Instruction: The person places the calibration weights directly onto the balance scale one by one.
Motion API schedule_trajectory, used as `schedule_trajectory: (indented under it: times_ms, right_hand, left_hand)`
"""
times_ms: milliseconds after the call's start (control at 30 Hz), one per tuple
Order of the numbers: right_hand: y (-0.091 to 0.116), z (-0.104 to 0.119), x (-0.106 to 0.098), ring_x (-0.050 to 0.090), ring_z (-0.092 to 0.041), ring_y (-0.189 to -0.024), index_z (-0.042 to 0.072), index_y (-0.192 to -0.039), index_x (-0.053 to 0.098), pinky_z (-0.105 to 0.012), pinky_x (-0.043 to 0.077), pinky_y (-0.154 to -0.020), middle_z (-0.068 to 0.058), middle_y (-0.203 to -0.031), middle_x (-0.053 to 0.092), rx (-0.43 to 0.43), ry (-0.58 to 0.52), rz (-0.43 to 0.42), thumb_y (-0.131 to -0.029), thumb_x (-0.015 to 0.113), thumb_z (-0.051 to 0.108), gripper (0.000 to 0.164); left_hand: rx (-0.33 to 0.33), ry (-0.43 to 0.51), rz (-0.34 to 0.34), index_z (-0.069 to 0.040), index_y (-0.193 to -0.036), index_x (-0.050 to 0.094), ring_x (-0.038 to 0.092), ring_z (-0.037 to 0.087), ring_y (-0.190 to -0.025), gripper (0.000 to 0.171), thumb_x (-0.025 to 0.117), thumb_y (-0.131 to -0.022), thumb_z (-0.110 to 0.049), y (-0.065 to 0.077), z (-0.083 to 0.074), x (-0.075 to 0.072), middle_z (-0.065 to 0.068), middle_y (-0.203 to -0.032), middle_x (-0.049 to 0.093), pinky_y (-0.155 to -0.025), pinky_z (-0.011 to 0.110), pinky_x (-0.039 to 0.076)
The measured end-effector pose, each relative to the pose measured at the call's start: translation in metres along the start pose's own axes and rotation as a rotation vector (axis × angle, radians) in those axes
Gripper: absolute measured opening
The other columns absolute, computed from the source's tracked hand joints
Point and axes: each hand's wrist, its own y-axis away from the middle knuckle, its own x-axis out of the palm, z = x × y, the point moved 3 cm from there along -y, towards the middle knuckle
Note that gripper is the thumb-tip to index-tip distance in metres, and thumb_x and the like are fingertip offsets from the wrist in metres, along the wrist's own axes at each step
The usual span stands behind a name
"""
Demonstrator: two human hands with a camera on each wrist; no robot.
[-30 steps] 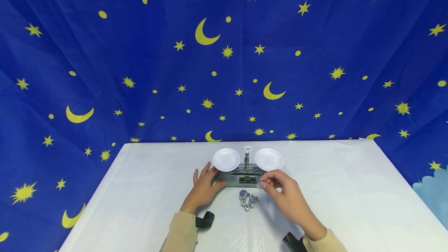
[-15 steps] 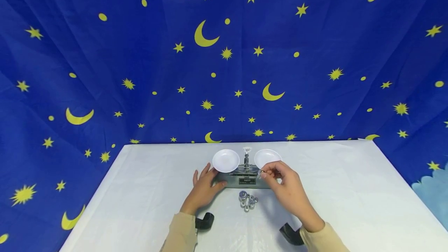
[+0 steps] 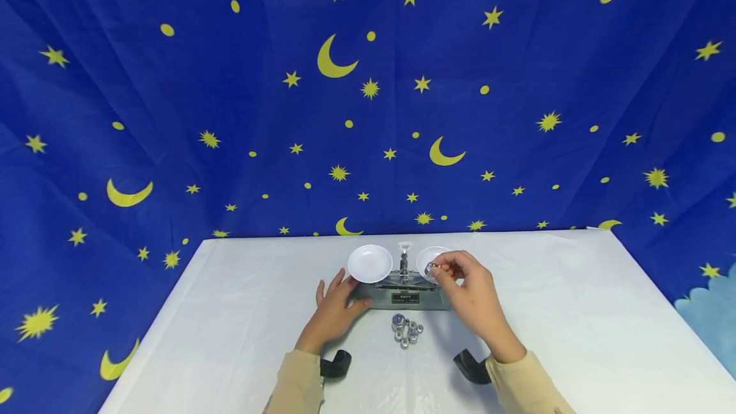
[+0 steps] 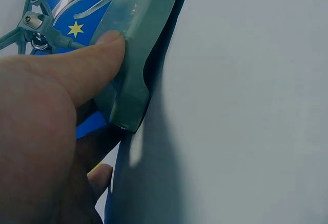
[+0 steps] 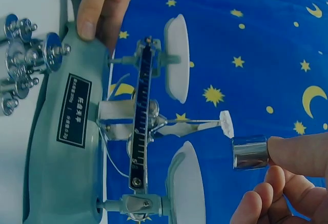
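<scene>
A grey-green balance scale (image 3: pixel 376 299) with two white pans stands on the table. My left hand (image 3: pixel 333 314) holds the left end of its base, the thumb (image 4: pixel 105 55) pressed on the front face and fingers reaching behind. Between thumb and fingers, my right hand (image 3: pixel 474 296) pinches a shiny cylindrical metal weight (image 5: pixel 250 153). In the head view that weight overlaps the right pan (image 3: pixel 424 259), partly covered by the hand. The right wrist view shows it above the pans' level. The left pan (image 3: pixel 370 264) has nothing on it.
Several metal weights (image 3: pixel 405 332) of different sizes stand clustered on the white table (image 3: pixel 241 324) in front of the base. The upright pointer (image 3: pixel 404 254) rises between the pans. A blue curtain (image 3: pixel 276 94) with stars and moons hangs behind the table.
My right hand has risen and moved away from me with the weight, from the front of the base to over the right pan. The left hand stays on the base.
</scene>
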Motion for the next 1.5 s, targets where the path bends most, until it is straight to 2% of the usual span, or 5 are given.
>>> schedule_trajectory:
  times_ms: [433, 800, 1033, 1500]
  right_hand:
    - [-0.012, -0.006, 0.003, 0.055, -0.016, -0.075, -0.001, -0.093, 0.069, -0.024, 0.047, -0.066, -0.004, -0.084, 0.061, -0.029, 0.058, -0.057, -0.09, 0.072, 0.003, 0.006]
    - [-0.02, -0.016, 0.004, 0.055, -0.017, -0.074, 0.0, -0.094, 0.07, -0.023, 0.047, -0.065, -0.007, -0.086, 0.063, -0.066, 0.07, -0.11, -0.089, 0.071, 0.001, 0.005]
    - [-0.025, -0.024, 0.002, 0.055, -0.017, -0.073, 0.001, -0.092, 0.071, -0.022, 0.045, -0.064, -0.006, -0.083, 0.062, -0.042, 0.101, -0.161, -0.088, 0.072, 0.003, 0.005]
    - [-0.027, -0.035, 0.002, 0.052, -0.019, -0.074, 0.001, -0.093, 0.073, -0.024, 0.038, -0.063, -0.007, -0.083, 0.063, -0.033, 0.127, -0.194, -0.087, 0.071, 0.002, 0.006]
  left_hand:
    - [0.001, 0.009, 0.006, -0.001, -0.146, 0.05, 0.023, 0.043, -0.149, 0.062, 0.065, -0.097, -0.037, -0.001, 0.002, 0.001, 0.014, -0.15, 0.05, -0.114, 0.07, -0.005]
    - [-0.01, 0.016, 0.007, -0.002, -0.146, 0.051, 0.023, 0.043, -0.149, 0.062, 0.066, -0.096, -0.036, 0.0, 0.0, -0.001, 0.014, -0.151, 0.049, -0.114, 0.07, -0.004]
    - [-0.012, 0.016, 0.01, -0.003, -0.146, 0.05, 0.022, 0.042, -0.149, 0.062, 0.066, -0.096, -0.036, 0.0, 0.001, -0.001, 0.014, -0.151, 0.049, -0.114, 0.069, -0.005]
    - [-0.021, 0.007, 0.014, -0.003, -0.147, 0.05, 0.023, 0.042, -0.149, 0.063, 0.065, -0.096, -0.037, 0.0, -0.001, -0.002, 0.013, -0.152, 0.048, -0.115, 0.068, -0.005]
